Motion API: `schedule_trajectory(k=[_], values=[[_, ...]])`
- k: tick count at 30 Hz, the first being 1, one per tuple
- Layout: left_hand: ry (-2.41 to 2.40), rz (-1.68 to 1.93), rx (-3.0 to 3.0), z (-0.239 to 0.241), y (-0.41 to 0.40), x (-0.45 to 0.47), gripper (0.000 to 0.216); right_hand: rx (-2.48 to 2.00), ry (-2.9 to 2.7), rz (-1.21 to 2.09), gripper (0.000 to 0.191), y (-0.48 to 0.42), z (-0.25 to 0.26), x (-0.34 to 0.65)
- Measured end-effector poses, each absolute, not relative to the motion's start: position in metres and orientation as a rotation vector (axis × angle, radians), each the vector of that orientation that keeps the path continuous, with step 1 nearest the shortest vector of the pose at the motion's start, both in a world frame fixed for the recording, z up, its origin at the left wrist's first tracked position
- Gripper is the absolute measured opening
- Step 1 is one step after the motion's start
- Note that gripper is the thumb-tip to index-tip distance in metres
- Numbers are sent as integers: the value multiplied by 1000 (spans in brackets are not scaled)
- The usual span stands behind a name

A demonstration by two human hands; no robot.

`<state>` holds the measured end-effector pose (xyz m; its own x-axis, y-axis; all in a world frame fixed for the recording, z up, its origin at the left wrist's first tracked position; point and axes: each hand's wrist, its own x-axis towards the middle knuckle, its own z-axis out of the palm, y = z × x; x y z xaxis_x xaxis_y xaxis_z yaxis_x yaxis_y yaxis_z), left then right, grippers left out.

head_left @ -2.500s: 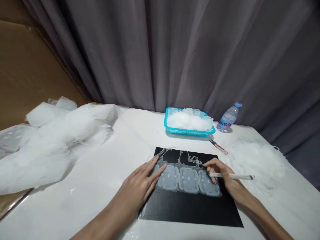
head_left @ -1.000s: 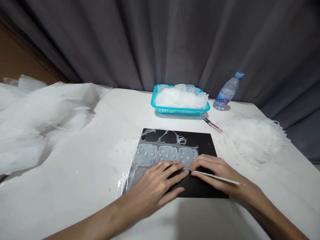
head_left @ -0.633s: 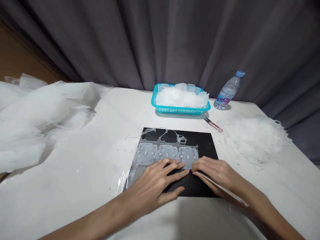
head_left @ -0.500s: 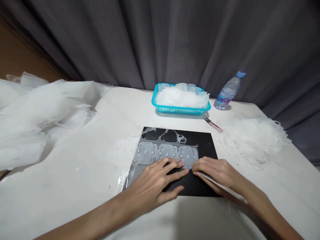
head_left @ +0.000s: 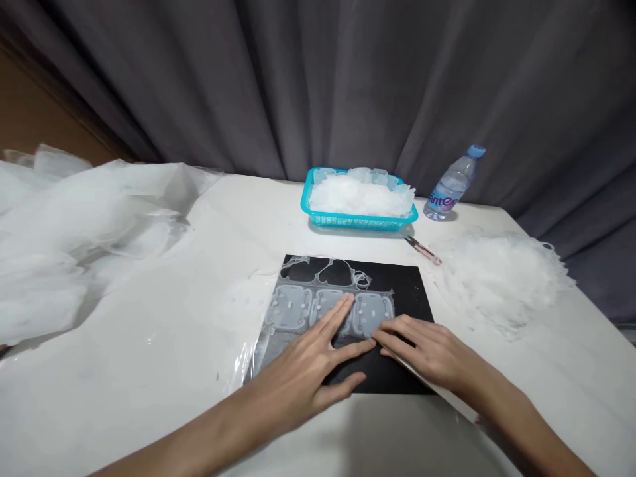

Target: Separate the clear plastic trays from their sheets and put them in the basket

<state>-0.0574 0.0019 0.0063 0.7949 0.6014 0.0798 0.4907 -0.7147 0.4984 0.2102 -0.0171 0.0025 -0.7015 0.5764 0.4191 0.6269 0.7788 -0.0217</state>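
Note:
A thin translucent plastic sheet (head_left: 287, 308) with rounded, tray-like moulded shapes lies on a black board (head_left: 405, 291). My left hand (head_left: 312, 354) rests flat over it, fingers spread, two fingertips on the middle shape and the index fingertip at the lower edge of the right-hand shape (head_left: 373, 314). Close beside that index finger, my right hand (head_left: 430, 344) is closed, its fingertips at the right shape's lower corner. A long, thin white strip-like tool (head_left: 460, 405) runs under the right palm, with a reddish spot at its far end; its tip is hidden by the fingers.
Behind the board stands a blue basket (head_left: 360, 222) heaped with translucent white pieces. A water bottle (head_left: 453, 185) and pink-handled thread snips (head_left: 422, 250) are to its right. Loose white scraps (head_left: 511, 281) are piled at right, larger crumpled white sheets (head_left: 99, 225) at left.
My left middle fingers have moved up and left onto the middle shape and come together. My right fingertips have slid slightly left, and the white tool has tilted more steeply.

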Motion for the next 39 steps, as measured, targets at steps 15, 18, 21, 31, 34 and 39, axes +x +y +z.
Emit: schedule_trajectory(k=[15, 18, 21, 31, 34, 39], values=[[798, 304, 2460, 8, 8, -58, 52, -1330, -2033, -85, 23, 33, 11, 200], [788, 294, 2410, 9, 7, -59, 53, -1454, -1755, -44, 21, 54, 18, 217], [834, 296, 2296, 12, 7, -59, 48, -1453, -1617, 78, 21, 50, 23, 225], [1114, 463, 1517, 19, 38, -56, 58, -775, -2245, 588, 44, -25, 25, 166], [999, 468, 1488, 16, 43, -57, 46, -860, -2254, 878, 33, -25, 33, 177], [912, 514, 1431, 10, 44, -60, 36, -1237, -1970, 651, 52, -10, 32, 197]])
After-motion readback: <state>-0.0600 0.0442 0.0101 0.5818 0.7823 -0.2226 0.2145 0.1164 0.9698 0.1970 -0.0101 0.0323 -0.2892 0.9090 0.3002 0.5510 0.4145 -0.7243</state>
